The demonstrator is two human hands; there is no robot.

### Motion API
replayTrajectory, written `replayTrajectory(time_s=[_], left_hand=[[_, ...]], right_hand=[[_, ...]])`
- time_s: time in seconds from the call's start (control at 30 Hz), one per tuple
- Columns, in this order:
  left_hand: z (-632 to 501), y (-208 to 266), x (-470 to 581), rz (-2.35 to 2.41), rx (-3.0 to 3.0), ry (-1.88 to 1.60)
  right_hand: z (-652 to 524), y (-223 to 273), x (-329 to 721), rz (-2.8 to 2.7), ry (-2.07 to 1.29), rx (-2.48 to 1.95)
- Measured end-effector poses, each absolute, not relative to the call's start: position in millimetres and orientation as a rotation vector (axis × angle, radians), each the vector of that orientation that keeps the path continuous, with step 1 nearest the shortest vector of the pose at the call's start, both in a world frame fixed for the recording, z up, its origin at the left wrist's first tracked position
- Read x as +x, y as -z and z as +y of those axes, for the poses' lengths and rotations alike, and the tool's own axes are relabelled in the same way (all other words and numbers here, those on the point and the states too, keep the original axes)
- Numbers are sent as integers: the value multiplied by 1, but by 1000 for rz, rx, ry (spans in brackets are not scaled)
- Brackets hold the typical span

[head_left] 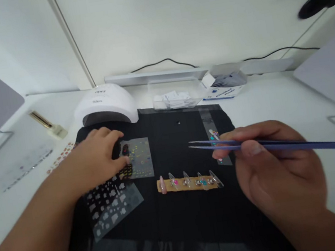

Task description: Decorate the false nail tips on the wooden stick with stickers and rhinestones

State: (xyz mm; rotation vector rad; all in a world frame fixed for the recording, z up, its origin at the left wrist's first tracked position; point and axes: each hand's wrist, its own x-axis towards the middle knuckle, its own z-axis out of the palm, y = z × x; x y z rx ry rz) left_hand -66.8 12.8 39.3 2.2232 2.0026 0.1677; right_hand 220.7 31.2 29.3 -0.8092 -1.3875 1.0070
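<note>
My right hand (274, 164) grips purple tweezers (246, 144), their tips slightly apart with nothing visible between them. They point left over the black mat. Fingers apart, my left hand (102, 154) lies over the left of the mat, its thumb on a clear sticker sheet (142, 156) with small coloured designs. Below that hand is a second sheet of pale shapes (113, 207), partly covered by the forearm. Between the hands, a tan strip (179, 185) bears several nail tips, one pink and the others clear, some with pink or teal decorations.
A white nail lamp (104, 103) stands at the back left, beside a polish bottle (56, 130). Behind the black mat (185, 223) are a clear tray (174, 84) of white packets and a box of alcohol pads (224, 85). A narrow sticker strip (207, 119) lies near my right hand.
</note>
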Motion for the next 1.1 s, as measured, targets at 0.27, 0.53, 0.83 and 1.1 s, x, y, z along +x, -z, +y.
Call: replayTrajectory(time_s=[0.27,0.53,0.83,1.1], left_hand=[[21,-24,-53,1951,2178,2],[24,-20,-57,1850,2234,-43],[24,-22,-57,1828,2208,-130],[26,-24,-58,1831,2187,-134]], right_hand=[[41,-27,218,-1275,-1057,-788],[36,-33,217,-1331,-1052,-834],[35,-32,217,-1388,-1054,-847],[35,-30,216,-1373,-1090,-833]])
